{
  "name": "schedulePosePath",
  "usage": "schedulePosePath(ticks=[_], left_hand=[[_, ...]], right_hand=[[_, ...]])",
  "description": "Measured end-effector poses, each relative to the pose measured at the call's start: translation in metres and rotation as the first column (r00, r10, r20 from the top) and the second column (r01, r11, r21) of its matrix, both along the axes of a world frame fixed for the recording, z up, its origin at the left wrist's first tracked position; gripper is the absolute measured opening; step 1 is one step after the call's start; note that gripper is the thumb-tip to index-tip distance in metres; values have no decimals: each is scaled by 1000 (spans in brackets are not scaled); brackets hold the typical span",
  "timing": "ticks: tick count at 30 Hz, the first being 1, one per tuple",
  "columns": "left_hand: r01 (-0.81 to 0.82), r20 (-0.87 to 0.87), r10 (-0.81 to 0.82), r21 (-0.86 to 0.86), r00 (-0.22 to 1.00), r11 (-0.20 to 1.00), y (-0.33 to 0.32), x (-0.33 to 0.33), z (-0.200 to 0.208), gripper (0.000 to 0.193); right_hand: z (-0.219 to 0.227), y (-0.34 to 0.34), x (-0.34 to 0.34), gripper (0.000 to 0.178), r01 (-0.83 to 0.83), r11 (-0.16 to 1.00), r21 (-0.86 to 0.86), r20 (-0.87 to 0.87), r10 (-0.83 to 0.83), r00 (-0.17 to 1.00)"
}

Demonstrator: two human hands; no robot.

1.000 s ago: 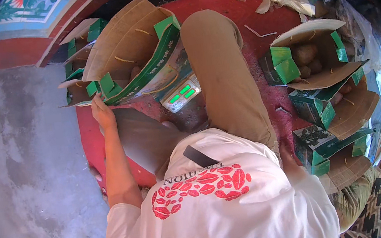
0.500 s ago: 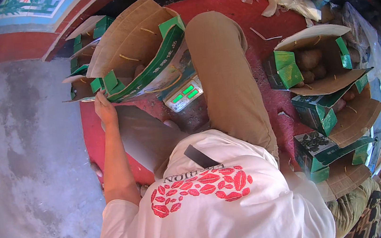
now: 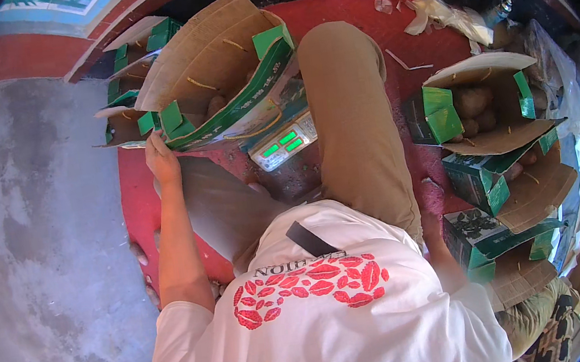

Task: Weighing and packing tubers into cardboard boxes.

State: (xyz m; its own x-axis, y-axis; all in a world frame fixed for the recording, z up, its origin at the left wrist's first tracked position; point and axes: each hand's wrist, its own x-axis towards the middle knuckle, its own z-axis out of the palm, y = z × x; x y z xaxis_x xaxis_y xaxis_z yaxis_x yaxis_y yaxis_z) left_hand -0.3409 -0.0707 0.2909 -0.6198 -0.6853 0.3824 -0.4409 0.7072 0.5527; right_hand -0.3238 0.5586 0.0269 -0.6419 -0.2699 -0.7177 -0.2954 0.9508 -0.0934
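Note:
My left hand (image 3: 162,157) grips the near left corner of a large open green-and-brown cardboard box (image 3: 236,124). Its flaps stand up, and a brown tuber (image 3: 216,104) shows inside. Right against the box's near side is a digital scale (image 3: 284,142) with lit green displays; the box hides the rest of it. My right hand (image 3: 432,208) is low beside my right thigh, near the green boxes on the right. It is blurred against the red floor covering, so its fingers and anything in them cannot be made out.
On the right stand several open green boxes, one (image 3: 443,115) with round brown tubers (image 3: 474,102). More open boxes (image 3: 125,121) are at the far left. Loose tubers (image 3: 138,254) lie by my left arm. A can (image 3: 500,9) and crumpled plastic (image 3: 447,19) lie at the far right.
My right forearm has come forward into view beside my right thigh. My left hand keeps its hold on the box corner. The whole view has shifted slightly.

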Motion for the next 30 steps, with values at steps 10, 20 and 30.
schedulePosePath(ticks=[10,20,30], left_hand=[[20,-75,-15,56,997,998,7,-4,2,37],[51,-127,-35,121,991,991,21,-27,-3,34],[30,-165,-18,72,986,997,3,6,-4,32]], right_hand=[[-3,-79,-101,28,72,808,-585,-338,-323,884],[-108,-58,-161,39,87,591,-802,-208,-412,887],[-64,-148,-154,42,37,693,-720,-189,-247,950]])
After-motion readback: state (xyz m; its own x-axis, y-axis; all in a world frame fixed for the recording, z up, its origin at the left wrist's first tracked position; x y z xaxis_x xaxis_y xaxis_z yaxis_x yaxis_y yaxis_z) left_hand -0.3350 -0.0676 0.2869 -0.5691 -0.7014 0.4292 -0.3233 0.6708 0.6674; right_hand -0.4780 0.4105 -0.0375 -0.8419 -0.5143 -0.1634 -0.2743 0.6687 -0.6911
